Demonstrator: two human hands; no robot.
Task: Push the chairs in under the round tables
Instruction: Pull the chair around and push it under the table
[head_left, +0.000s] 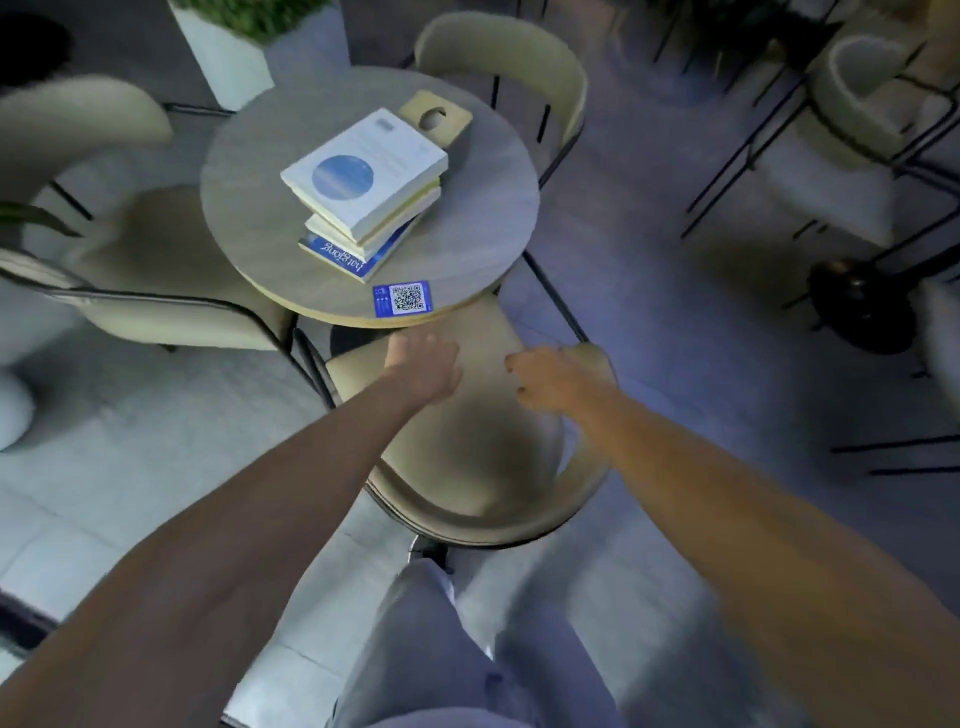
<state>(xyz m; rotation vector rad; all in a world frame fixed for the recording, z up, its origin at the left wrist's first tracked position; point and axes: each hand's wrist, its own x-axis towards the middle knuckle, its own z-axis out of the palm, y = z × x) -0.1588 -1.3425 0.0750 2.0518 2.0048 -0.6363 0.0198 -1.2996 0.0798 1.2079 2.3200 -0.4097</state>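
I see the cream curved-back metal-framed chair (467, 447) nearest me, its seat front partly under the round grey wood counter (467, 244) | left hand (426, 364) flat, fingers spread, gripping nothing | right hand (550, 379) curled at armrest end; grip unclear | stacked books (363, 176) on counter

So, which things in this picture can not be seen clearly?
Head view only:
- Near chair: seat front hidden under the table; legs hidden by the seat.
- Left hand and right hand: motion blur, grip unclear.
- Lower books: covers hidden by the top book.
- QR card: print too small.
- Left chair: cut by the frame edge.
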